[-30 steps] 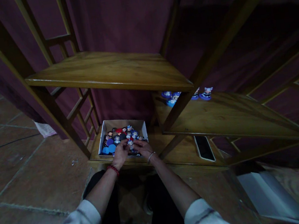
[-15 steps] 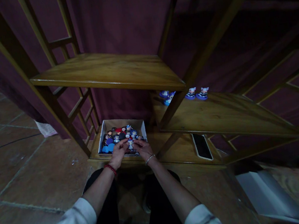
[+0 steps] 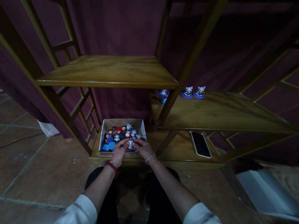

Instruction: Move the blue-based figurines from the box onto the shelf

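Between my two hands is a small blue-and-white figurine [image 3: 130, 144], upright over the near side of an open cardboard box [image 3: 144, 127]. My left hand [image 3: 119, 152] pinches it from the left, and my right hand [image 3: 143, 148] grips it from the right. Inside the box lie several more figurines [image 3: 127, 127] in red, black, white and blue. Blue round discs [image 3: 111, 145] and a purple disc [image 3: 110, 140] lie at its left side. My hands hide part of the box's near edge.
The box sits on the bottom board of a wooden shelf unit [image 3: 106, 68]. A phone [image 3: 201, 144] lies on that board to the right. Two figurines on purple bases [image 3: 199, 92] stand on the middle-right shelf, with others partly behind a post. A white box-like object [image 3: 271, 193] is at lower right.
The view has shifted slightly. Both hands stay on the figurine over the box, with hardly any movement.
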A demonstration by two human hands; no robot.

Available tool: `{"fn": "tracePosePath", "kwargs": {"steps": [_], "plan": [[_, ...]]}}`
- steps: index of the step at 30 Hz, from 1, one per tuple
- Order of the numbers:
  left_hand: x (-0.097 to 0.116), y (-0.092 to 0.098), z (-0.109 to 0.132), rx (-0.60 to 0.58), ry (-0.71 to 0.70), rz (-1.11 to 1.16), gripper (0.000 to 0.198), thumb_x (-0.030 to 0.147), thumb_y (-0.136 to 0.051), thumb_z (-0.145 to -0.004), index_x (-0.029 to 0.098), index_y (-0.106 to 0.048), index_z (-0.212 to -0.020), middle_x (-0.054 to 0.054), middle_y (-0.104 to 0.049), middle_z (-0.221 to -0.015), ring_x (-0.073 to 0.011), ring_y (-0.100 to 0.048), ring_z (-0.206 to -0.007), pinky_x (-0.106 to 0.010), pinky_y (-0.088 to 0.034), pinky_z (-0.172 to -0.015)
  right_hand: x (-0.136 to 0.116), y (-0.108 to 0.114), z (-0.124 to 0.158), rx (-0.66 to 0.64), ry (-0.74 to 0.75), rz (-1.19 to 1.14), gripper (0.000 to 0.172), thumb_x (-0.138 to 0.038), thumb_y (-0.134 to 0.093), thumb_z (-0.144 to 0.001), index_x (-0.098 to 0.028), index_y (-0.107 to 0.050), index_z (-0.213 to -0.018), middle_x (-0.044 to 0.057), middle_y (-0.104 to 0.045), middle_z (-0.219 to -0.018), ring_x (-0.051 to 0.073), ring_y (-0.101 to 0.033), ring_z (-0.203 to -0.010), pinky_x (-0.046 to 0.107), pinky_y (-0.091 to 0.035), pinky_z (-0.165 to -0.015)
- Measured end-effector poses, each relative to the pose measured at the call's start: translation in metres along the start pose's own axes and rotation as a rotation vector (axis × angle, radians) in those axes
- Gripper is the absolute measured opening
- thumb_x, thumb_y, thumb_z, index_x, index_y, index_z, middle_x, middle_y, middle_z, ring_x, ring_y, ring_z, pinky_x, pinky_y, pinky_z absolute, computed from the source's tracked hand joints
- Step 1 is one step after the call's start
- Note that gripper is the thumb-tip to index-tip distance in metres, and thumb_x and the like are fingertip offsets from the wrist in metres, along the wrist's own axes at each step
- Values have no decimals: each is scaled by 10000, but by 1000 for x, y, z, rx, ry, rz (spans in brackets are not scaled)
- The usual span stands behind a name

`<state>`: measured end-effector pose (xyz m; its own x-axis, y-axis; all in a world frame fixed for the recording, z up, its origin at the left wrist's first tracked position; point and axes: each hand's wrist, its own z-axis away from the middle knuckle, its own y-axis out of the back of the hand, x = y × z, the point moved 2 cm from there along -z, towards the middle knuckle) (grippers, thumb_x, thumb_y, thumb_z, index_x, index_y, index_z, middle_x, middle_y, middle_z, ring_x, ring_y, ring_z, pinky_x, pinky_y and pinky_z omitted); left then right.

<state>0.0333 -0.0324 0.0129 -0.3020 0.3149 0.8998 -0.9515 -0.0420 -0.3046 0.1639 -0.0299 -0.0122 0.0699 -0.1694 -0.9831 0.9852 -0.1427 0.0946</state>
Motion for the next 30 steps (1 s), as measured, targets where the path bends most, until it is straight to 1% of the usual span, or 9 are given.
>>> {"fn": "tracePosePath", "kwargs": {"steps": [5, 10, 13, 16, 19, 24, 27, 30], "plan": [[-3, -1, -3, 17, -5, 14, 343, 270, -669, -572, 138, -636, -887, -44, -618, -852, -99, -539, -667, -234, -466, -608, -7, 0, 4, 7, -29, -37, 371, -359, -624, -571, -182, -657, -895, 7, -660, -765, 139, -579, -658, 263, -472, -607], [-4, -1, -3, 57, -24, 48, 296, 248, -666, -559, 135, -595, -824, 4, -567, -704, -87, -518, -618, -242, -463, -595, -9, -1, 5, 34, -54, -76, 402, -365, -628, -563, -162, -652, -909, 7, -651, -690, 120, -550, -572, 251, -452, -558], [-1, -2, -3, 58, -39, 63, 256, 230, -652, -564, 138, -559, -784, 34, -528, -652, -77, -505, -598, -239, -460, -598, -11, -2, 4, 60, -90, -103, 418, -374, -634, -550, -155, -651, -906, 15, -651, -698, 126, -554, -579, 247, -448, -535], [0, -3, -3, 47, -39, 63, 233, 212, -639, -564, 139, -536, -759, 38, -522, -654, -71, -497, -595, -232, -455, -601, -13, -3, 2, 62, -102, -120, 427, -379, -637, -543, -154, -650, -905, 18, -652, -716, 133, -564, -608, 244, -451, -542], [0, -2, -4, 38, -46, 58, 242, 212, -629, -567, 141, -531, -776, 37, -521, -658, -72, -495, -603, -233, -453, -612, -14, -4, 1, 58, -97, -120, 420, -381, -642, -537, -162, -654, -895, 16, -655, -736, 136, -571, -634, 243, -452, -555], [-1, -1, -5, 44, -46, 37, 249, 210, -622, -561, 139, -531, -782, 32, -527, -655, -73, -490, -592, -237, -450, -612, -10, -6, 0, 61, -112, -100, 424, -404, -634, -553, -181, -651, -913, 8, -656, -727, 134, -568, -608, 241, -443, -526], [-1, -1, -5, 56, -50, 42, 250, 199, -622, -552, 140, -527, -776, 34, -522, -640, -74, -490, -589, -234, -445, -607, -5, -7, -2, 44, -96, -106, 426, -402, -634, -563, -183, -646, -929, 8, -663, -751, 137, -577, -630, 251, -458, -565], [1, -1, -6, 64, -50, 40, 247, 182, -617, -543, 138, -525, -768, 29, -525, -652, -74, -491, -603, -224, -439, -604, 0, -6, -5, 25, -69, -116, 430, -385, -644, -562, -189, -639, -944, 12, -667, -827, 146, -593, -713, 271, -471, -661]]}}
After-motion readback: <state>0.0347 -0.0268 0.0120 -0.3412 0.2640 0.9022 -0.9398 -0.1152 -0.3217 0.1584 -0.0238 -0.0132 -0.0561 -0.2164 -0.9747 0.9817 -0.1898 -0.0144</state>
